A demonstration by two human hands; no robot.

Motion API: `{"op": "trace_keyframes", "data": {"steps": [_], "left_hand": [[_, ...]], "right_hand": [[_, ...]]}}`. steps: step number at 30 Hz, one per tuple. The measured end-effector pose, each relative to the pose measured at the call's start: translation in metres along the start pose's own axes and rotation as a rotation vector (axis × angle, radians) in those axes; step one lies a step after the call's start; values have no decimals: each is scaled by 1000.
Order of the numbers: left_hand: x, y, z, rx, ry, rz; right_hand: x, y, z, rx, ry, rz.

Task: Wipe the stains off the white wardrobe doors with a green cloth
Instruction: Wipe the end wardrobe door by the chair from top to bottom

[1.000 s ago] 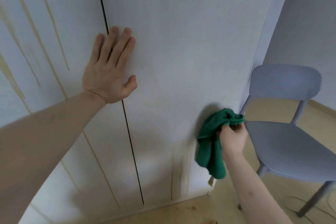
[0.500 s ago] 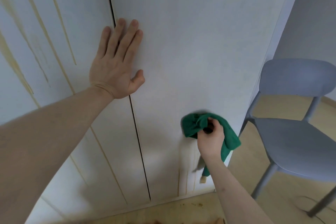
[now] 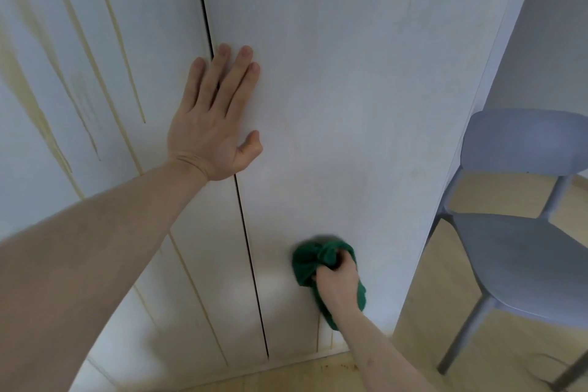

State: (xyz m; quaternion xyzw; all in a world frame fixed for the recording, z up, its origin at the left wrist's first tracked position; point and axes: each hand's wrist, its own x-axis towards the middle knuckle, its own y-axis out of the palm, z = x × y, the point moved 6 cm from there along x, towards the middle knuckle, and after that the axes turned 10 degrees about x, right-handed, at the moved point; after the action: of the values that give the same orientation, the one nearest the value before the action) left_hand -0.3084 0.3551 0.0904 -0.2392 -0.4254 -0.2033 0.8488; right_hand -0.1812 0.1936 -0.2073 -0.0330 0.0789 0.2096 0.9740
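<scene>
Holding the green cloth (image 3: pixel 313 262) in a tight bunch, the right hand (image 3: pixel 337 285) pushes it on the right door (image 3: pixel 350 89), low down near the floor (image 3: pixel 286 375). Thin yellow lines (image 3: pixel 318 339) run down just below the cloth, so I think the next wipe should go down. Higher up, the left hand (image 3: pixel 211 124) lies flat across the gap (image 3: pixel 251 264) between the doors, holding nothing. Far left of the gap, the left door (image 3: pixel 152 25) has long yellow drips (image 3: pixel 105 51).

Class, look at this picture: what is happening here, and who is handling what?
A person is cleaning white wardrobe doors. The right hand grips a bunched green cloth low against the right-hand door. The left hand rests flat across the gap between the doors. Yellowish drip stains remain on the left door. A grey chair stands alongside.
</scene>
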Motion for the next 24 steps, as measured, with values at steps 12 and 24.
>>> {"op": "trace_keyframes", "data": {"steps": [12,24], "left_hand": [[-1,0,0,9,7,2],[-1,0,0,-8,0,-1]], "right_hand": [[-55,101,11,163,-21,346],[24,-37,-5,-55,-11,-56]]}}
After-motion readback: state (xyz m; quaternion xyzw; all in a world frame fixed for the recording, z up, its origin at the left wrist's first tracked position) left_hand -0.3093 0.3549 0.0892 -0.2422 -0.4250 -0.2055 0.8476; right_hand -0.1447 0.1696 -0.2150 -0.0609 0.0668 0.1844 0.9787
